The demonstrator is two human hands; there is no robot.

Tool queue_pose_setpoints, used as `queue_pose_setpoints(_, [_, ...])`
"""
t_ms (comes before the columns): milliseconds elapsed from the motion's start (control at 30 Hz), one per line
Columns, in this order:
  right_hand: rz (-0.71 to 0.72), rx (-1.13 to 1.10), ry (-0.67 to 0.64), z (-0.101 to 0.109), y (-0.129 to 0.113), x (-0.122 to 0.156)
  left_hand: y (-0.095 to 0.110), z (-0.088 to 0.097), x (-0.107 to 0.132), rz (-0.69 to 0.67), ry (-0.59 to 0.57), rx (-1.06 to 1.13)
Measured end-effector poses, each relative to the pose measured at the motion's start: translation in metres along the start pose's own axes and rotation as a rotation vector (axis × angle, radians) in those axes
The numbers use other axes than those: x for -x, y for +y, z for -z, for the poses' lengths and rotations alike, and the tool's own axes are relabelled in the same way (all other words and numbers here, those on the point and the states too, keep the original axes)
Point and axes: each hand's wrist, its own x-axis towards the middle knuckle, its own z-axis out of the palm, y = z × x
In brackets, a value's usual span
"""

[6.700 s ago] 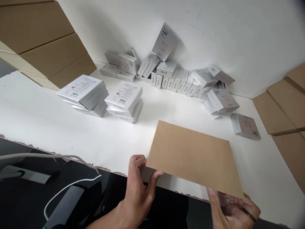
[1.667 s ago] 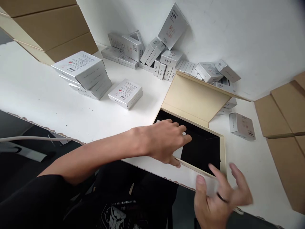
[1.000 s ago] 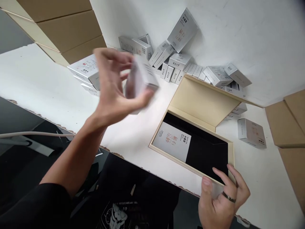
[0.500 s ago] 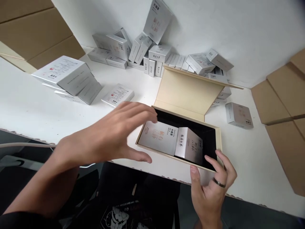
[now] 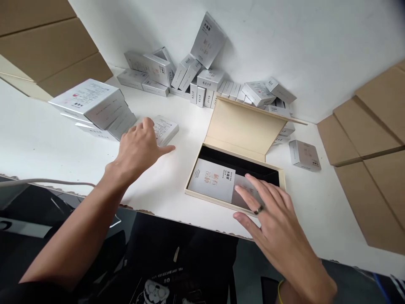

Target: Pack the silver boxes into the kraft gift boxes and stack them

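Observation:
A cream gift box (image 5: 202, 195) with a black lining lies on the table, its lid (image 5: 243, 126) raised at the back. Inside, a silver printed carton (image 5: 211, 180) fills the left part. Beside it a second silver carton (image 5: 239, 198) is partly covered by my right hand (image 5: 268, 204), whose fingers are spread over it. At the left, my left hand (image 5: 139, 145) is spread at the near side of a flat silver carton (image 5: 166, 130) on the table. Whether its fingers touch that carton cannot be made out.
A stack of silver cartons (image 5: 91, 105) stands at the left. More silver cartons (image 5: 210, 78) are heaped along the wall, and a single carton (image 5: 305, 155) lies right of the gift box. Brown cardboard boxes (image 5: 363, 169) rise at the right, others (image 5: 47, 46) at the left.
My left hand has moved left from the gift box to the loose flat carton. My right hand has shifted from the box's right corner onto the second carton, which now lies flatter.

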Motion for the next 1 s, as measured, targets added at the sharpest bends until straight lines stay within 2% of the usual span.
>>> queue_pose_setpoints(100, [0.067, 0.065, -0.130, -0.001, 0.009, -0.007, -0.003, 0.001, -0.002, 0.033, 0.017, -0.017])
queue_pose_setpoints(267, [0.110, 0.139, -0.208, 0.000, 0.021, -0.015, -0.007, 0.001, -0.004, 0.080, -0.053, -0.042])
queue_pose_setpoints(400, [0.119, 0.209, -0.171, -0.003, 0.020, -0.021, -0.008, -0.001, 0.005, 0.051, 0.055, 0.091])
queue_pose_setpoints(500, [0.109, 0.238, -0.101, -0.006, 0.022, -0.020, -0.009, -0.002, 0.016, 0.016, 0.203, 0.260])
queue_pose_setpoints(567, [0.116, 0.220, -0.063, -0.007, 0.025, -0.016, -0.008, -0.001, 0.023, -0.068, 0.358, 0.444])
queue_pose_setpoints(667, [0.101, 0.128, -0.006, -0.003, 0.028, -0.009, 0.000, 0.005, 0.031, -0.305, 0.569, 0.820])
queue_pose_setpoints(733, [0.064, 0.039, 0.030, 0.001, 0.025, -0.007, 0.014, 0.010, 0.038, -0.509, 0.612, 0.983])
queue_pose_setpoints(767, [0.045, -0.007, 0.046, 0.003, 0.024, -0.007, 0.023, 0.014, 0.042, -0.633, 0.557, 0.985])
queue_pose_setpoints(800, [0.027, -0.049, 0.060, 0.005, 0.022, -0.006, 0.032, 0.017, 0.046, -0.763, 0.448, 0.931])
queue_pose_setpoints(867, [-0.016, -0.115, 0.089, 0.006, 0.019, -0.003, 0.049, 0.023, 0.053, -0.977, 0.152, 0.712])
queue_pose_setpoints(900, [-0.040, -0.142, 0.107, 0.006, 0.019, -0.001, 0.056, 0.025, 0.055, -1.035, 0.029, 0.602])
queue_pose_setpoints(933, [-0.063, -0.176, 0.128, 0.005, 0.020, 0.002, 0.060, 0.028, 0.057, -1.061, -0.041, 0.522])
queue_pose_setpoints(1000, [-0.100, -0.275, 0.166, 0.005, 0.024, 0.009, 0.062, 0.030, 0.058, -1.051, -0.042, 0.468])
